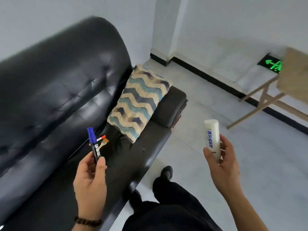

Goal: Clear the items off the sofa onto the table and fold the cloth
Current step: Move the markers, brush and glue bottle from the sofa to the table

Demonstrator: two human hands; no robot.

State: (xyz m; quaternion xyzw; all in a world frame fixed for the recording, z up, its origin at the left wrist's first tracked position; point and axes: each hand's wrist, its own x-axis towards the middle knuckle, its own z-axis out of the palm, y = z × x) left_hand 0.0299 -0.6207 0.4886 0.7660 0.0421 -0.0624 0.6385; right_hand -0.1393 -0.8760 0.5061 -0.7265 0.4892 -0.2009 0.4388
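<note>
My left hand point(90, 182) grips a black marker with a blue cap point(93, 144), held upright above the seat of the black leather sofa point(55, 90). My right hand point(222, 165) holds a white tube with blue print point(212, 139) upright over the floor, right of the sofa. On the seat behind the marker lie a red-tipped pen point(101, 138) and a small brush with orange bristles point(104, 142). A zigzag-patterned cushion in cream, teal and navy point(140, 102) leans on the sofa's far armrest. No cloth shows clearly.
A light wooden table point(293, 75) on crossed legs stands at the far right by the wall. A green exit sign point(273, 64) glows low on that wall. Pale tiled floor point(233, 114) lies between sofa and table. My dark trousers and shoe point(166, 172) show below.
</note>
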